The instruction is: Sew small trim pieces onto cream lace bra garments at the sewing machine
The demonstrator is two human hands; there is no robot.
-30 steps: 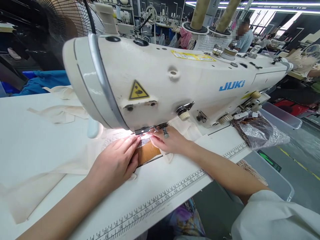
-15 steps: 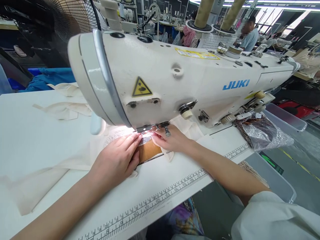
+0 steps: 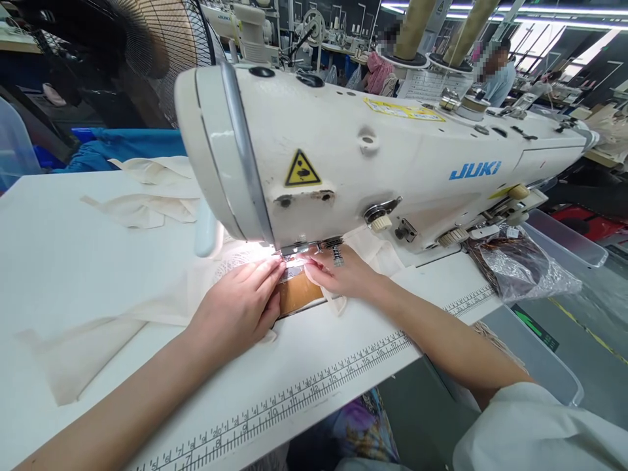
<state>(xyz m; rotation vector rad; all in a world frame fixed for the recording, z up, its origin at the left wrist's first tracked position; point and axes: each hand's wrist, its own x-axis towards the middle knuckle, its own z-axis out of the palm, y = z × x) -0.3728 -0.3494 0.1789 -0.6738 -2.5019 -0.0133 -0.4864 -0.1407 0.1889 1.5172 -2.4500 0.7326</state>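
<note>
A white sewing machine (image 3: 343, 150) stands before me, its lit needle area low at the left end. Cream fabric (image 3: 169, 297) with a lace-like patch runs under it and trails left across the table. My left hand (image 3: 240, 294) lies on this fabric just left of the needle, fingers stretched out and close together, thumb apart below. On the right of the needle, my right hand (image 3: 343, 271) pinches the fabric's edge, its fingertips partly hidden by the machine's metal parts. A short fabric end (image 3: 336, 305) hangs below the right fingers. A tan plate (image 3: 300, 293) shows between both hands.
Loose cream pieces (image 3: 147, 209) lie at the back left, near a fan (image 3: 161, 52). A printed ruler (image 3: 294, 399) follows the table's front edge. A plastic-wrapped bundle (image 3: 530, 261) and clear bins (image 3: 564, 239) are at right. People sit farther back.
The view has swung slightly left, so the machine and table appear farther right. Both hands keep nearly the same place beside the needle; any fabric movement is too small to make out.
</note>
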